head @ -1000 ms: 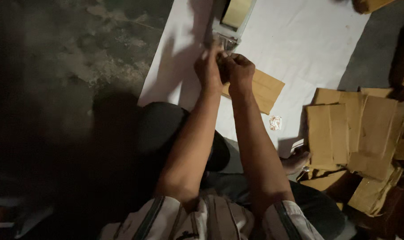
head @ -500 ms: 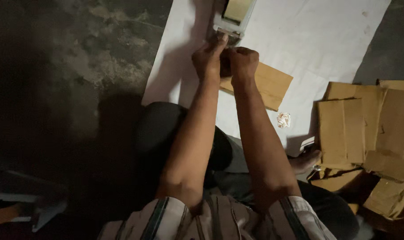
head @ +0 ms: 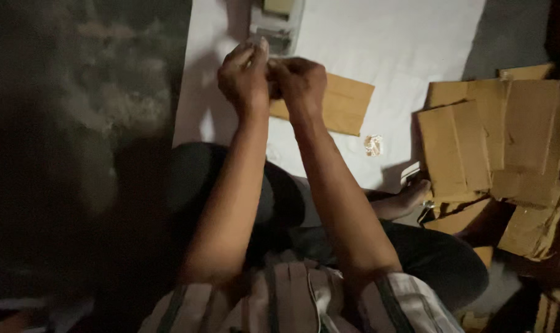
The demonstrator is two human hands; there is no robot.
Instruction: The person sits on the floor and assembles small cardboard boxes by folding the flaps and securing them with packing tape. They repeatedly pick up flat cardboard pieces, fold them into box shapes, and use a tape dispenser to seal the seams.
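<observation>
Fingers (head: 263, 48) of both hands meet above one brown envelope (head: 341, 105).

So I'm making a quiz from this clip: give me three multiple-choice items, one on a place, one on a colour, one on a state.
1. Where does the single brown envelope lie?
A. on the white sheet
B. on the dark floor
C. on the pile

2. What colour is the sheet?
A. blue
B. white
C. red

3. How are the left hand and right hand placed?
A. far apart
B. flat on the floor
C. raised, close together

Answers: 1 A, white shows all round it. 2 B, it looks plainly white. 3 C, the fingertips meet above the sheet.
</observation>
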